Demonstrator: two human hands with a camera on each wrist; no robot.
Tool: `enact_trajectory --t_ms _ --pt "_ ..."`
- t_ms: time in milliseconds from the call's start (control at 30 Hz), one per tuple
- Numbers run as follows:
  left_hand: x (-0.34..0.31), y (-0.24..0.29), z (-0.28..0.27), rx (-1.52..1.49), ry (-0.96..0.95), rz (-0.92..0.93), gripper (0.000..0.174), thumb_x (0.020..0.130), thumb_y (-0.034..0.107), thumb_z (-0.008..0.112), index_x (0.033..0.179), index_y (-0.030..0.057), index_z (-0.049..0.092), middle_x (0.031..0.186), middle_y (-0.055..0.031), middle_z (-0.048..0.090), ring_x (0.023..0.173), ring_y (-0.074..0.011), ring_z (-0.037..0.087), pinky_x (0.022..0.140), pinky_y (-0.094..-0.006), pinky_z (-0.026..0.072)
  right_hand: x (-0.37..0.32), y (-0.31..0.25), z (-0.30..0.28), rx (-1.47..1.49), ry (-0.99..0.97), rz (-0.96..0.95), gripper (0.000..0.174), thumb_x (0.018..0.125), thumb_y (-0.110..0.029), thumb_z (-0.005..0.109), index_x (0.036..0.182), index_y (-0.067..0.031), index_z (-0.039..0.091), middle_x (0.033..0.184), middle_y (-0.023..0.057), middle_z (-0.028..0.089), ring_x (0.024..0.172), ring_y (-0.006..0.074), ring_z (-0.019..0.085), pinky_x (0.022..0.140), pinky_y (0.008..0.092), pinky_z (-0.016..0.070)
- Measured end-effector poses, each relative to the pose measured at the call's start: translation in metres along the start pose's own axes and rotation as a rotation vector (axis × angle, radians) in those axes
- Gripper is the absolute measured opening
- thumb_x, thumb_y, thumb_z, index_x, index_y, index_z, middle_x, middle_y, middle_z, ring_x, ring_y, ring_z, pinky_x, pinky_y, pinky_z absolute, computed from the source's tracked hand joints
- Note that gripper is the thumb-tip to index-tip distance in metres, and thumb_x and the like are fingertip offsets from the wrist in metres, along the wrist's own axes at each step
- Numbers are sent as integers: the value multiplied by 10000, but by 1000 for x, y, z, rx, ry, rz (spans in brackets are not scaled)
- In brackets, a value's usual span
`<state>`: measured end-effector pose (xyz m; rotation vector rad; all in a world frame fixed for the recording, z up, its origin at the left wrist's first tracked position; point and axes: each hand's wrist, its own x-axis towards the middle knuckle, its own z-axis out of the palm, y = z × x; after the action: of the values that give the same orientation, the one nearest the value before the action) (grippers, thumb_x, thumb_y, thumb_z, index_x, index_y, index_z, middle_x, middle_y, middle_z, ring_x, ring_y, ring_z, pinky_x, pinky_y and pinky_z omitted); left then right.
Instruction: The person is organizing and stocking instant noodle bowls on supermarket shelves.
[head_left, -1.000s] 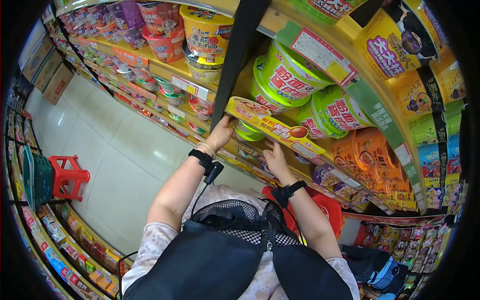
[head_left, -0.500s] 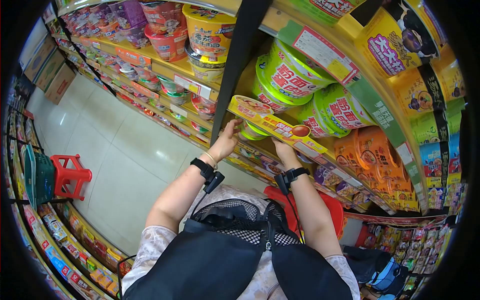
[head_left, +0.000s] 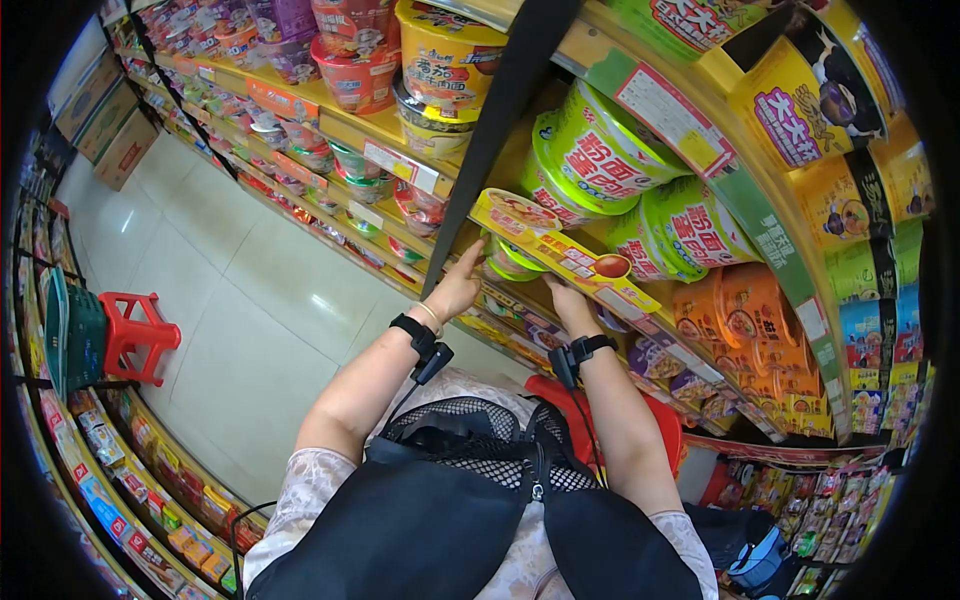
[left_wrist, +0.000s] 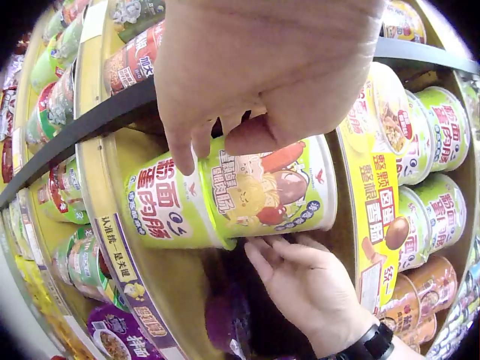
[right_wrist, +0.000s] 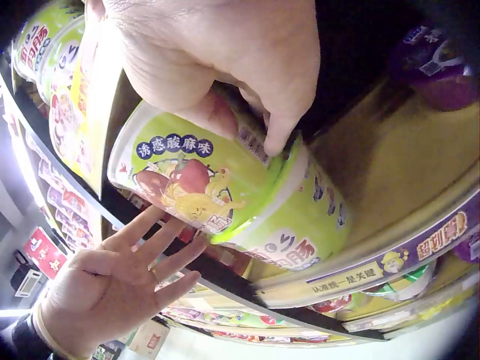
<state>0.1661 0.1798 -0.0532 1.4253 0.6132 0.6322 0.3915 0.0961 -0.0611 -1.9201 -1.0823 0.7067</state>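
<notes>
Two green noodle tubs (left_wrist: pixel 274 187), one nested against the other, lie on their sides on a lower shelf, between my two hands. My left hand (head_left: pixel 456 292) is at their left side, fingers stretched out along the tubs, as the right wrist view shows. From the other side my right hand (head_left: pixel 572 308) reaches in, its fingertips (right_wrist: pixel 279 139) on the tubs near the seam where they meet. In the head view, the yellow cardboard strip (head_left: pixel 560 250) above hides most of the tubs.
More green tubs (head_left: pixel 605 150) stack on the shelf above, beside orange tubs (head_left: pixel 735 315). A black strap (head_left: pixel 500 130) runs down the shelf front. Behind me in the aisle stand a red stool (head_left: pixel 140 338) and a green basket (head_left: pixel 78 335).
My left hand has come down from the cardboard strip to the tubs' side. My right hand has moved in under the strip. The head view has shifted slightly.
</notes>
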Motion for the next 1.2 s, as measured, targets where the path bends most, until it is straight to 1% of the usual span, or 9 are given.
enact_trajectory --t_ms 133,200,300,367,500,700,833,1000,1200 --pt "-4 -13 3 2 40 -73 774 737 -125 391 1433 55 104 1462 -135 218 1327 -278 281 1043 -344 291 4 19 -4 -178 105 2 417 866 -150 560 1251 -20 468 1313 103 461 1207 211 421 1011 325 308" --pt "-6 -25 4 -13 42 -142 787 733 -121 391 1437 63 92 1466 -138 210 1331 -293 271 1045 -353 288 14 61 -3 -270 102 -17 434 855 -92 522 1277 -33 442 1314 112 448 1210 218 416 990 332 343" --pt "-2 -34 9 -46 -138 -148 806 737 -118 385 1446 100 70 1471 -157 191 1330 -335 259 1024 -380 313 6 53 -1 -95 60 184 500 829 -21 471 1321 -39 383 1319 121 427 1204 224 421 936 331 405" --pt "2 -33 11 -49 -132 -165 801 742 -117 386 1446 102 74 1469 -157 197 1329 -335 260 1011 -377 328 -15 -10 3 249 -83 425 576 797 21 438 1356 -39 318 1334 124 395 1204 232 423 873 311 450" --pt "-1 -18 6 -68 -140 -232 786 756 -112 394 1446 109 89 1461 -156 220 1328 -336 261 981 -376 364 -30 -35 12 252 -104 358 640 768 39 428 1383 -35 267 1334 132 388 1215 257 419 816 279 464" --pt "5 -33 -1 28 -125 -220 772 770 -99 415 1444 112 105 1449 -154 245 1317 -338 282 984 -363 363 -27 -12 20 251 -181 202 646 762 49 413 1385 -34 262 1299 162 421 1182 254 455 780 259 462" --pt "4 -27 -1 33 -154 -244 767 775 -90 424 1443 107 102 1451 -151 242 1310 -339 294 987 -358 361 -31 -7 22 281 -168 264 656 765 51 411 1393 -30 241 1299 174 422 1178 247 460 749 252 462" --pt "1 -20 -2 -74 -133 -286 770 769 -78 424 1443 106 100 1464 -136 219 1299 -337 312 952 -340 380 -38 -7 32 296 -135 129 721 749 84 419 1416 -10 162 1374 192 342 1165 263 483 711 242 458" --pt "9 -19 -6 -80 -162 -307 788 758 -76 432 1445 112 95 1475 -109 203 1288 -330 328 911 -328 401 -44 -23 36 287 -132 192 744 748 99 426 1416 20 109 1438 189 243 1226 297 431 824 278 460"
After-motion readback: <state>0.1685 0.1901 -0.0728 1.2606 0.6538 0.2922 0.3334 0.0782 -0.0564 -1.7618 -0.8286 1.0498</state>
